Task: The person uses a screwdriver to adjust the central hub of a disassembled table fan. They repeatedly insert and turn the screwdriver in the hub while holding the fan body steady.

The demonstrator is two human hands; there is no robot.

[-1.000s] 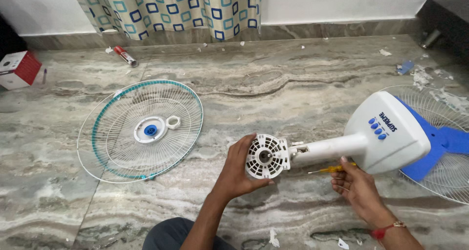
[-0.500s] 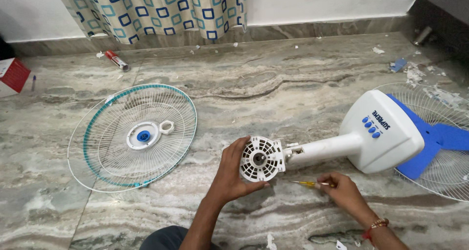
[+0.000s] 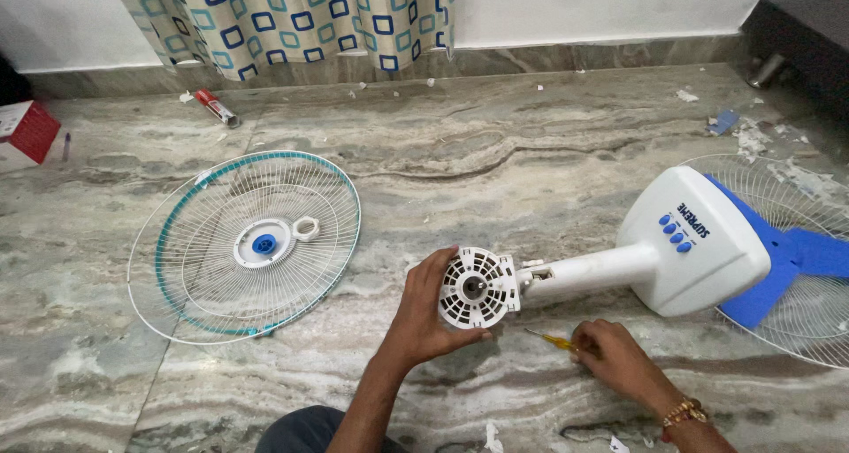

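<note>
The left hand (image 3: 424,316) grips the white motor housing (image 3: 478,287) on the marble floor (image 3: 495,161); right hand (image 3: 615,356) fingers close on a yellow screwdriver (image 3: 550,338); fan guard (image 3: 243,245) lies left, base (image 3: 699,241) and blue blades (image 3: 787,267) right; patterned curtain (image 3: 301,15) behind.

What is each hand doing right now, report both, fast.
Left hand: closed around the white motor housing of the fan lying on the floor.
Right hand: closed on a yellow-handled screwdriver held low over the marble floor.
</note>
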